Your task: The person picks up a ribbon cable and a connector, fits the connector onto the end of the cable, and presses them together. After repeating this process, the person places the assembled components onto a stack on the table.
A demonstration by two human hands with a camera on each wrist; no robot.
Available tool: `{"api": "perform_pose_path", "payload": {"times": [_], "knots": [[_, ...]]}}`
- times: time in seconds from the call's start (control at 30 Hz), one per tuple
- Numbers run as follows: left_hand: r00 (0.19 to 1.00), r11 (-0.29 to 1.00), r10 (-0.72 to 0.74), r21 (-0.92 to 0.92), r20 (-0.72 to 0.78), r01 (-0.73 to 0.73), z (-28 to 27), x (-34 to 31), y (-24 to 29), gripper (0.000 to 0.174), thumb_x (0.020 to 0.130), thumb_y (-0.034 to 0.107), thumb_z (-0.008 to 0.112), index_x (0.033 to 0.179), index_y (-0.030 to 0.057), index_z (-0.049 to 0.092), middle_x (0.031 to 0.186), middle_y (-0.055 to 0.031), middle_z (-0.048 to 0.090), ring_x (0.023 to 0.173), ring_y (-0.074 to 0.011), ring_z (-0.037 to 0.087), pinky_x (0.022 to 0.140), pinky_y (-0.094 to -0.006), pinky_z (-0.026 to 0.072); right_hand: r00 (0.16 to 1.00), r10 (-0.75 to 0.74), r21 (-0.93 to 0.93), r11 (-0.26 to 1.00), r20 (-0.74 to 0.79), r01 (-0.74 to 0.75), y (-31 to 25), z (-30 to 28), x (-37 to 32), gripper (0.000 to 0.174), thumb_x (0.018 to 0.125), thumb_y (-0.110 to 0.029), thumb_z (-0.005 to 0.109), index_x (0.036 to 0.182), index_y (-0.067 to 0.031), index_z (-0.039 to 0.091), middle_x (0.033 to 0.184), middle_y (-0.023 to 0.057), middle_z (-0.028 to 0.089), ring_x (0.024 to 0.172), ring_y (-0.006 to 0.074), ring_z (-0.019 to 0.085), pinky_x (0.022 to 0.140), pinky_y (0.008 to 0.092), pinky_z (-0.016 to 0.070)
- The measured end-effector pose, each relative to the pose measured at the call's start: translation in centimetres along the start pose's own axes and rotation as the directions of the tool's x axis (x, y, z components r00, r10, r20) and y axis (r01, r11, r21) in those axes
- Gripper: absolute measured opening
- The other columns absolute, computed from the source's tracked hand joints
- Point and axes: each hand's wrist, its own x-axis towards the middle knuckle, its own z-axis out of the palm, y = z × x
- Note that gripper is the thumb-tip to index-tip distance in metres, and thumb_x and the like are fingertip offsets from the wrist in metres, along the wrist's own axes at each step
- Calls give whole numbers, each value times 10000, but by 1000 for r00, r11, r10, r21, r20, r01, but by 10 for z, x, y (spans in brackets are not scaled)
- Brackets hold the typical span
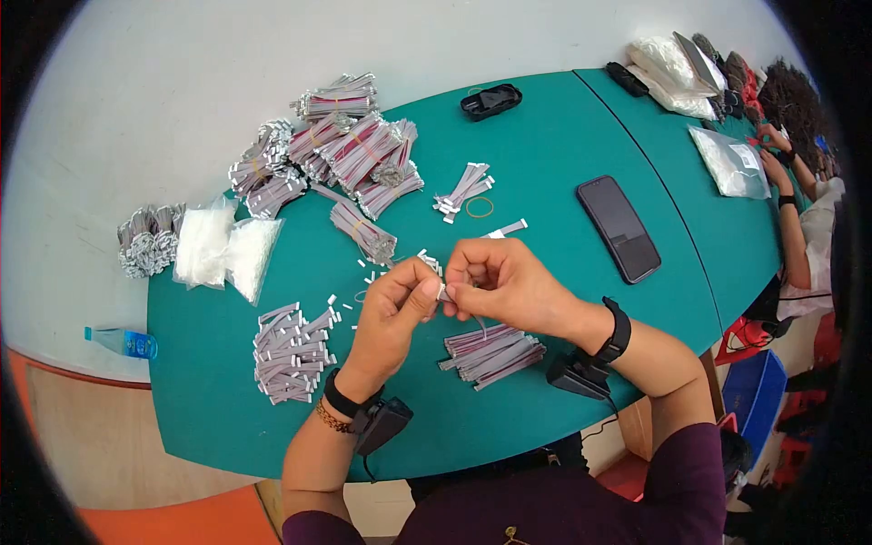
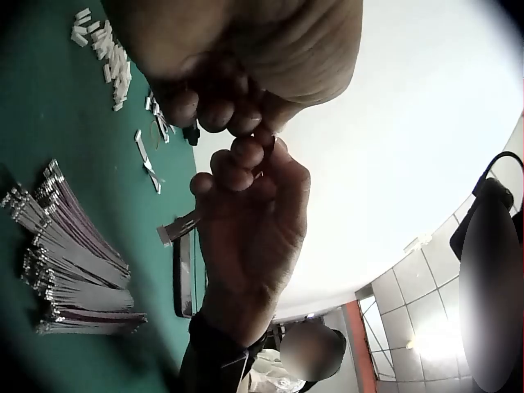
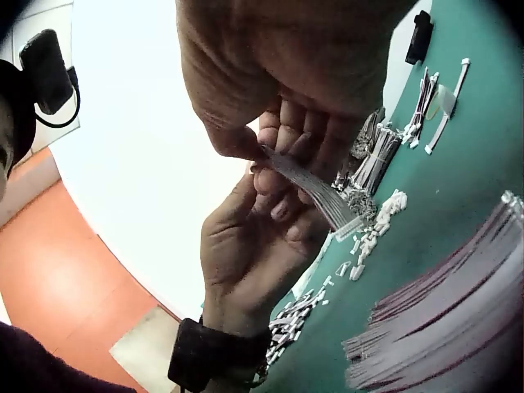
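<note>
Over the green table (image 1: 563,163) both hands meet. My left hand (image 1: 425,296) and right hand (image 1: 461,278) both pinch a short grey ribbon cable (image 3: 315,190) with a white connector at its end (image 1: 443,292). In the right wrist view the cable runs down from the right fingers (image 3: 286,135) across the left hand's fingers (image 3: 270,205). The left wrist view shows the fingertips of both hands touching, the cable mostly hidden. A loose pile of the same cables (image 1: 495,352) lies just below my right hand, and a second pile with white ends (image 1: 291,352) lies left of my left wrist.
Tied bundles of cables (image 1: 350,154) fill the back left, beside plastic bags of white parts (image 1: 218,245). A black phone (image 1: 618,227) lies to the right, a rubber band (image 1: 480,207) and small white connectors (image 1: 368,265) ahead. Another person's arms (image 1: 795,218) work at far right.
</note>
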Motion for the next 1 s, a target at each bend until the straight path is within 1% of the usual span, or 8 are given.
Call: {"api": "perform_pose_path", "payload": {"times": [0.37,0.43,0.67,0.73,0.77,0.87,0.93,1.0], "knots": [[1000,1000,4,1,-2,-4,0,0,2,227,937,240,541,798,64,508,679,41,439,628,-39,370,567,-199,302,1000,-5,2,1000,-25,5,-1,2,0,66,856,-50,586,814,-25,542,729,29,611,663,71,589,596,193,465],[1000,999,23,36,-14,-22,1,0,3,218,936,225,544,797,60,506,680,44,435,634,-34,368,564,-199,297,997,-52,-25,998,-65,50,2,4,0,96,830,-68,609,781,-22,540,675,6,586,613,42,536,540,193,414],[990,917,135,383,-31,-113,3,-4,9,189,925,182,561,804,46,507,741,35,471,680,-38,397,611,-191,334,981,-136,-195,975,-140,108,7,5,0,157,787,-89,647,720,-16,526,607,-15,529,562,25,458,504,215,364],[986,891,166,434,-28,-138,4,-4,9,180,922,173,565,809,44,511,744,35,475,685,-35,400,615,-192,338,978,-167,-262,956,-128,129,8,4,-1,142,803,-88,636,735,-18,533,625,-10,552,565,28,483,502,209,376],[988,906,154,404,-33,-128,3,-4,9,181,923,177,564,810,45,514,744,34,476,686,-35,400,614,-191,336,976,-182,-295,945,-122,140,9,4,-1,135,811,-88,630,743,-19,536,634,-7,564,567,30,496,501,207,381],[989,936,140,330,-43,-119,2,-3,7,189,926,182,556,805,45,509,726,35,460,669,-36,388,595,-192,321,997,-18,-30,999,-76,15,-1,3,0,111,853,-90,597,783,-21,546,678,9,605,593,42,553,509,193,414],[986,941,163,306,-39,-143,2,-1,8,202,929,178,545,789,44,488,688,39,421,634,-39,366,560,-200,300,998,41,-9,999,-38,-42,-5,0,0,105,884,-98,588,823,-21,553,738,32,630,622,61,584,542,189,437],[995,981,89,175,-42,-81,0,-1,4,213,932,215,546,804,50,505,708,29,459,646,-51,390,587,-202,317,998,60,9,998,-20,-60,-5,-1,0,103,900,-103,583,845,-21,555,768,44,642,638,71,602,557,186,448]]}}
